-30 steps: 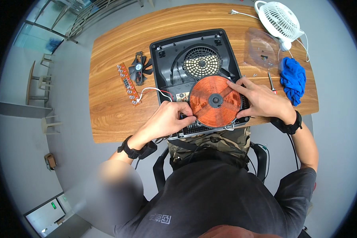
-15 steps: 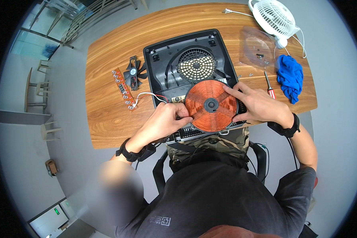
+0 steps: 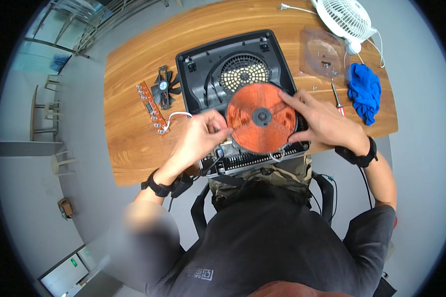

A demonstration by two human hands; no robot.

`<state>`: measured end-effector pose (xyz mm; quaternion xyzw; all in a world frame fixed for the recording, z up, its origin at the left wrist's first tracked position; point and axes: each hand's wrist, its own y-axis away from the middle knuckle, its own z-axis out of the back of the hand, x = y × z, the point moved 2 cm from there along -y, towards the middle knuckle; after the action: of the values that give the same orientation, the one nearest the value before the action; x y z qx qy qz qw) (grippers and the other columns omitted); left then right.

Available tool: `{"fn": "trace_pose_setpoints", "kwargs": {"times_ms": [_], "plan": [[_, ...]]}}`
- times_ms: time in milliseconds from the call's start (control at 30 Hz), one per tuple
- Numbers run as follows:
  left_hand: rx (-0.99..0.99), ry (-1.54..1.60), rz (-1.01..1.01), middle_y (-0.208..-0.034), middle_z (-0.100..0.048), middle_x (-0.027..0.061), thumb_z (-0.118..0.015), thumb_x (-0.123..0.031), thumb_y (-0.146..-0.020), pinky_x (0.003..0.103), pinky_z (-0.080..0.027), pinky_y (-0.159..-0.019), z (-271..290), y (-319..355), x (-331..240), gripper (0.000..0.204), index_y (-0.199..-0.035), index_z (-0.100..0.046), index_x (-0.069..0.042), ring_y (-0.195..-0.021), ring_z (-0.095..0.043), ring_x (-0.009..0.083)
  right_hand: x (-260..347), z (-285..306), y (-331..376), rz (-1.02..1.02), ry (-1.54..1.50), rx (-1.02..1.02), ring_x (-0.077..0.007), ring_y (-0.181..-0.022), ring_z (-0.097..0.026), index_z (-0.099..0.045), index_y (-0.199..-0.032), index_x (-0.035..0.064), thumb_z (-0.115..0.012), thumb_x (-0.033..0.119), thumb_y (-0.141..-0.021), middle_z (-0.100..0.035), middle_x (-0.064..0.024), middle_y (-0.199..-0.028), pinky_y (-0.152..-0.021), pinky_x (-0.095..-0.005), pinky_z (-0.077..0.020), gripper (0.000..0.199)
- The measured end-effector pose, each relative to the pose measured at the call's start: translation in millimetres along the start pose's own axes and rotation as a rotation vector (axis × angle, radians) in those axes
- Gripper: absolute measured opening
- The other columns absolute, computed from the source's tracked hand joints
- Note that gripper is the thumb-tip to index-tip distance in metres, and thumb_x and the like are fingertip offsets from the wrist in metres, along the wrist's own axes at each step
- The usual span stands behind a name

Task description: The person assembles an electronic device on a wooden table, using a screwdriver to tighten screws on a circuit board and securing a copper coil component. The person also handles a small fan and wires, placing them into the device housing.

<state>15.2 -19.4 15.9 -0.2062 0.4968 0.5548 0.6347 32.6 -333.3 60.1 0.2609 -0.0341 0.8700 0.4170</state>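
Observation:
A round copper-wound induction coil with a dark hub is held between my two hands over the near part of a black appliance housing. My left hand pinches the coil's left rim between thumb and fingers. On the opposite rim, my right hand grips with thumb below and fingers on top. Circuit parts lie partly hidden beneath the coil. White wires run from the housing's left side to a narrow orange circuit board. A black cooling fan lies beside that board.
To the right are a blue cloth, a slim tool with a red handle, and a clear plastic tray holding small parts. A white desk fan stands at the far right of the wooden table.
The coil has been raised off the housing and shifted slightly away from me and left, showing more of the housing's near edge. Both hands have moved with it.

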Motion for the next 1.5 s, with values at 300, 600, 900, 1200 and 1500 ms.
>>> {"fn": "trace_pose_setpoints", "kwargs": {"times_ms": [300,600,900,1200,1500], "plan": [[-0.184,0.118,-0.048,-0.076,-0.067,-0.0038,-0.078,-0.009,-0.092,0.020,-0.040,-0.057,-1,-21,10,0.025,-0.110,-0.063,-0.002,-0.062,-0.048,0.0003,-6,4,-9,-0.034,0.073,-0.135,-0.0398,-0.104,-0.064,-0.043,-0.157,0.0090,-0.087,0.045,-0.077,-0.055,-0.0170,-0.122,-0.086,-0.0465,-0.0529,0.098],[-0.163,0.081,-0.024,-0.085,-0.067,-0.0009,-0.070,-0.004,-0.098,0.018,-0.044,-0.068,8,-22,17,0.036,-0.130,-0.055,-0.001,-0.075,-0.058,0.0018,1,-5,-16,0.011,0.057,-0.190,-0.0390,-0.102,-0.064,-0.043,-0.157,0.0082,-0.087,0.043,-0.079,-0.055,-0.0164,-0.120,-0.085,-0.0462,-0.0519,0.096],[-0.231,0.171,-0.081,-0.072,-0.055,-0.0054,-0.066,-0.001,-0.097,0.019,-0.042,-0.063,14,-12,30,0.046,-0.139,-0.048,0.002,-0.065,-0.049,0.0009,-7,1,-48,0.123,0.008,-0.097,-0.0358,-0.104,-0.064,-0.039,-0.160,0.0107,-0.090,0.033,-0.077,-0.055,-0.0155,-0.123,-0.089,-0.0441,-0.0517,0.100],[-0.154,0.289,0.097,-0.079,-0.068,0.0015,-0.055,-0.010,-0.104,0.019,-0.040,-0.050,19,3,21,0.041,-0.143,-0.044,-0.001,-0.061,-0.062,0.0069,-20,7,-90,0.362,-0.096,0.052,-0.0393,-0.117,-0.058,-0.044,-0.156,0.0022,-0.086,0.028,-0.081,-0.058,-0.0245,-0.123,-0.106,-0.0412,-0.0463,0.090],[0.024,0.331,0.160,-0.078,-0.071,0.0083,-0.050,-0.020,-0.110,0.020,-0.029,-0.044,17,7,29,0.024,-0.128,-0.052,-0.005,-0.047,-0.046,0.0050,-35,6,-95,0.303,-0.128,0.169,-0.0330,-0.116,-0.062,-0.046,-0.153,0.0054,-0.067,-0.006,-0.084,-0.063,-0.0181,-0.132,-0.101,-0.0410,-0.0511,0.073]]}}
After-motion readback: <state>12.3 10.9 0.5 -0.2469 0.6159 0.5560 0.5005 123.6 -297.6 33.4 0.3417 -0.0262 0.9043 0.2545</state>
